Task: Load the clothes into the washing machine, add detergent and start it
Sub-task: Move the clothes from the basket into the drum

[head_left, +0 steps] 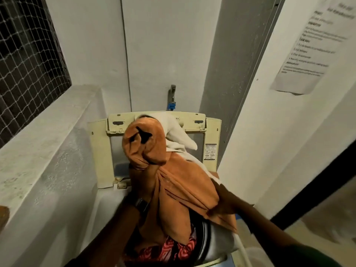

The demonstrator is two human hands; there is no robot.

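Note:
A top-loading washing machine point(107, 201) stands in the corner with its cream lid point(100, 151) raised upright. My left hand point(143, 176) is lifted above the drum and wrapped in an orange cloth point(181, 189), gripping it; its wrist wears a dark watch. A white cloth point(179, 135) hangs behind the orange one. My right hand point(224, 201) pinches the orange cloth's lower right edge over the drum. Inside the drum lies a red patterned garment point(173, 249).
A grey concrete ledge point(44, 151) runs along the left under a netted window point(28, 60). A tap with a blue connector point(171, 99) sits on the wall behind the lid. A printed notice point(312, 45) hangs on the right wall.

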